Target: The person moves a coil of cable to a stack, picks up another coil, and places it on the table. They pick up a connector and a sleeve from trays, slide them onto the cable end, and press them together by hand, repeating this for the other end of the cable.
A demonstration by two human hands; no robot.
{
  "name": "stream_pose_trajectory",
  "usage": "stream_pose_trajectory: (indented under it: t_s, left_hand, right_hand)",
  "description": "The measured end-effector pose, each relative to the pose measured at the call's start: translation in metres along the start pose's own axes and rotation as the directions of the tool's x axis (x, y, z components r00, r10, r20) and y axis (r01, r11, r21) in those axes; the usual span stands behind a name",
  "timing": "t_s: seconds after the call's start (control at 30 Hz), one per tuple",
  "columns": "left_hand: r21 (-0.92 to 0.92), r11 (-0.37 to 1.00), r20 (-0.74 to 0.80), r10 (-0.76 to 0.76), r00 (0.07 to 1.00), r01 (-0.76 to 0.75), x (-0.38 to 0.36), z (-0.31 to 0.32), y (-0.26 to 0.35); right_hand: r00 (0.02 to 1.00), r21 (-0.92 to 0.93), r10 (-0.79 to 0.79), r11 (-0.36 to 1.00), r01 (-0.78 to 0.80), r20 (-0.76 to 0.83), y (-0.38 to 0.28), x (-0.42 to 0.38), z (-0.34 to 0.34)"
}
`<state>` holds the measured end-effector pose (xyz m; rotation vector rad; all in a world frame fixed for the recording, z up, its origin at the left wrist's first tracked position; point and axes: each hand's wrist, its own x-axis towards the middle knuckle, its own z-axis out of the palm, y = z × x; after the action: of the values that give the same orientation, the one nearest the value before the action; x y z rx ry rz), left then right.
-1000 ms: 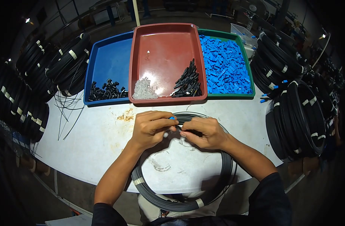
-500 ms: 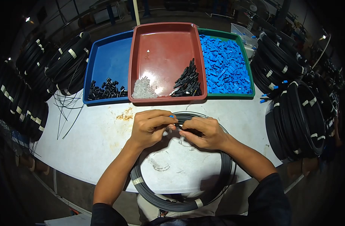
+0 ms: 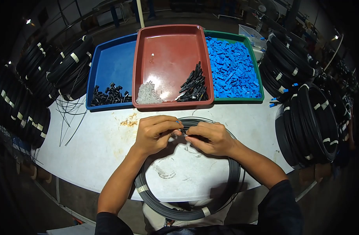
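Observation:
My left hand [image 3: 156, 134] is closed in a pinch on a small blue connector [image 3: 178, 122], mostly hidden by the fingers. Facing it, my right hand [image 3: 211, 138] pinches the dark end of a black cable [image 3: 184, 131]. The fingertips of both hands nearly meet, over the far side of a coil of black cable [image 3: 167, 212]. White tape [image 3: 142, 188] binds this coil, which overhangs the front edge of the white table [image 3: 89, 156].
Behind the hands stand a blue tray [image 3: 116, 58] with black fittings, a red tray [image 3: 173, 47] with clear pieces and black parts, and a green tray [image 3: 261, 88] full of blue connectors. Stacked cable coils [image 3: 70, 66] flank the left; more coils [image 3: 308, 121] flank the right.
Both hands keep their pinch in nearly the same place. The fingertips have shifted slightly, and less of the blue connector shows now.

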<state>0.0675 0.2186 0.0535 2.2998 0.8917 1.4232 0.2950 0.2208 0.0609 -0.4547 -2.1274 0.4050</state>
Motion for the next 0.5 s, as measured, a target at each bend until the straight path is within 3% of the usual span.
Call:
stream_pose_trajectory:
  t_s: [0.23, 0.37, 0.5]
  left_hand:
    - [-0.087, 0.994, 0.051, -0.060, 0.997, 0.064, 0.0031, -0.0023, 0.0059]
    - [-0.161, 0.973, 0.093, -0.151, 0.984, 0.165, 0.0045, -0.0049, 0.0081]
    - [-0.153, 0.983, 0.019, -0.103, 0.994, 0.105, 0.0064, -0.0103, 0.0022]
  right_hand:
    - [0.998, -0.034, -0.002, 0.999, 0.004, 0.057, -0.0019, -0.0005, -0.0038]
    - [1.000, -0.099, -0.007, 0.995, 0.005, -0.019, -0.0008, -0.0016, -0.0022]
    - [0.994, -0.136, 0.064, 0.988, -0.076, -0.093, -0.0025, -0.0005, -0.0034]
